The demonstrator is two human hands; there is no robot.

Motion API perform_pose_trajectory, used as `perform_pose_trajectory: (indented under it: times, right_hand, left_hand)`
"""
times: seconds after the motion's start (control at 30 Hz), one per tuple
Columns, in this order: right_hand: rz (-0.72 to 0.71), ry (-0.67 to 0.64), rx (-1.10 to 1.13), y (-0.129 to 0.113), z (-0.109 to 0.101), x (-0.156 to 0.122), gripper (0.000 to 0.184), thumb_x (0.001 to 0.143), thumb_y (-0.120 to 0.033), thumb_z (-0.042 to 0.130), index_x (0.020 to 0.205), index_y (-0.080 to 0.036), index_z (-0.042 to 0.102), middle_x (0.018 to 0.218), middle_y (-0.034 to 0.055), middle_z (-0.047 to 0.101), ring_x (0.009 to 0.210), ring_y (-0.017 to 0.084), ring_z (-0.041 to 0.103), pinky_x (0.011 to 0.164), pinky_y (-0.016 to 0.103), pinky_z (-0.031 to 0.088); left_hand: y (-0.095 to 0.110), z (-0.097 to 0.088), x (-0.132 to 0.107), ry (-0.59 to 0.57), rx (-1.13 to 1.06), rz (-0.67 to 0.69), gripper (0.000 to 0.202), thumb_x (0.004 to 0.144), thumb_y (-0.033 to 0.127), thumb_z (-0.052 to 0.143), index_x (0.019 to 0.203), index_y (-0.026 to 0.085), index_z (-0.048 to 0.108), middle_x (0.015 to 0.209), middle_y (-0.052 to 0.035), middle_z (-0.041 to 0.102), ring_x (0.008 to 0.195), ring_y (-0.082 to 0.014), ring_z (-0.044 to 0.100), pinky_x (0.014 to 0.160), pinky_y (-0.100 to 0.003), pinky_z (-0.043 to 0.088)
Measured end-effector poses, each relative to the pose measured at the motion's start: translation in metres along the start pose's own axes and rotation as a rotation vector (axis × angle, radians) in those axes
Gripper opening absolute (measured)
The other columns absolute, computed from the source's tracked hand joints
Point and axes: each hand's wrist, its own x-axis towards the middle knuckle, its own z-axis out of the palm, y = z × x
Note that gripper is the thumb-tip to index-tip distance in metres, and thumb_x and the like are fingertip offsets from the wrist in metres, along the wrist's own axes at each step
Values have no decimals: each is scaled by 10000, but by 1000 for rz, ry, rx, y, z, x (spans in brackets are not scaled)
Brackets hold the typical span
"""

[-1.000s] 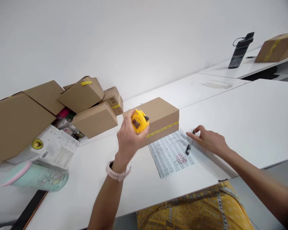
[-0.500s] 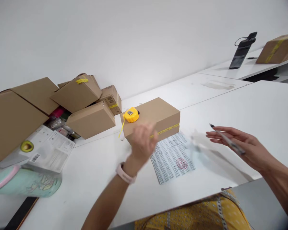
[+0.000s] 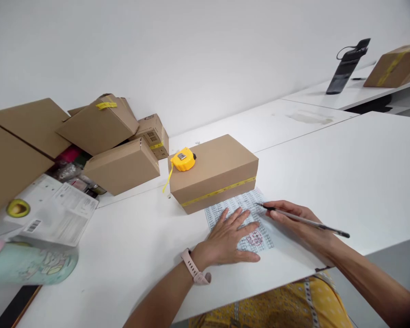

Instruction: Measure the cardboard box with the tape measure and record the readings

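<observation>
My left hand (image 3: 230,234) lies flat with fingers spread on a printed sheet of paper (image 3: 267,237), covering much of its lower left. The sheet carries rows of small dark print and a red round stamp. In my right hand (image 3: 294,218) is a pen (image 3: 307,221), its dark tip at the sheet's right side; whether it touches the paper I cannot tell. Just behind the sheet stands a closed cardboard box (image 3: 218,168) with yellow tape along its front. On the box's left end rests a yellow tape measure (image 3: 183,159), a short bit of its blade hanging out.
Several cardboard boxes (image 3: 123,166) are piled at the left, beside a white printed package (image 3: 61,209) and a mint-green bottle (image 3: 37,264). Far right, a dark water bottle (image 3: 346,68) and a taped box (image 3: 396,66) stand on the white table (image 3: 345,173).
My left hand has come down from in front of the box onto the sheet and spread flat. My right hand has moved left, bringing the pen to the sheet in a writing grip.
</observation>
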Motion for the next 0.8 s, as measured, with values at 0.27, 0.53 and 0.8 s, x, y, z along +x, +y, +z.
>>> perform_pose_trajectory:
  times: [0.27, 0.53, 0.8]
  right_hand:
    - [-131, 92, -130, 12, 15, 16, 351, 895, -572, 563, 925, -224, 602, 814, 19, 609, 692, 150, 523, 586, 262, 437]
    - [-150, 158, -323, 13, 17, 18, 346, 901, -529, 539, 737, -226, 509, 556, -49, 421, 501, 112, 347, 457, 253, 296]
    - [-192, 163, -366, 22, 16, 20, 329, 894, -499, 555, 723, -227, 482, 560, -53, 374, 518, 111, 318, 457, 255, 269]
  left_hand:
    - [5, 0, -1, 60, -23, -6, 750, 910, 694, 411, 1522, 275, 298, 1636, -94, 157, 1518, -255, 26, 1214, -556, 12]
    - [-1, 0, 2, 52, -44, -7, 616, 951, 577, 463, 1491, 301, 355, 1629, -80, 189, 1516, -248, 71, 1212, -558, 47]
    - [1, 6, 1, 109, -13, -18, 616, 944, 547, 502, 1489, 300, 357, 1628, -68, 207, 1516, -226, 80, 1220, -529, 29]
